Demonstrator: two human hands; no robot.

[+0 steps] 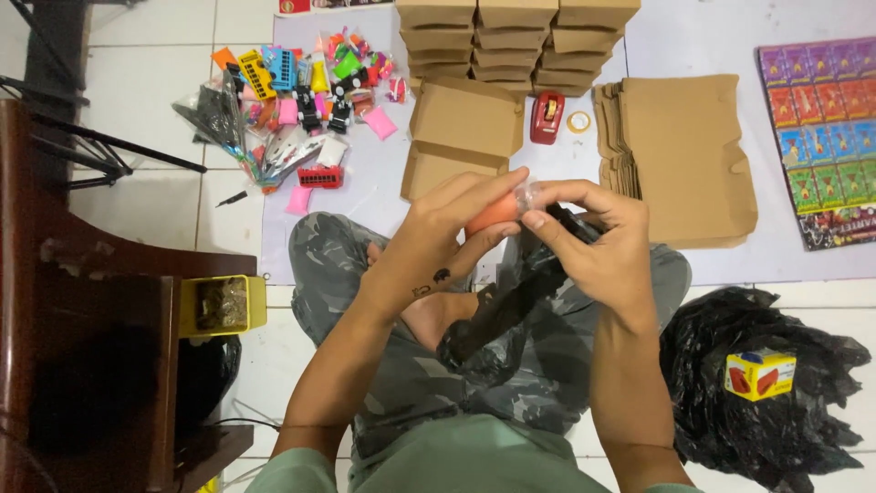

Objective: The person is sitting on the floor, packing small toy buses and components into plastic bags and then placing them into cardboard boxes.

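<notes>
My left hand [447,224] grips a small orange toy [493,213] wrapped in clear plastic, held above my lap. My right hand [593,242] pinches the clear wrap at the toy's right end and also touches a black plastic bag [511,306] that drapes down over my camouflage trousers. Just beyond my hands lies an open brown cardboard box [461,132] on the white sheet.
A pile of small colourful toy vehicles [301,91] lies at the far left. Stacked brown boxes [516,41], a red tape dispenser [546,117], flat box blanks [684,155] and a colourful printed sheet [821,137] lie beyond. A yellow box [759,374] rests on a black bag at right; dark wooden furniture [82,301] at left.
</notes>
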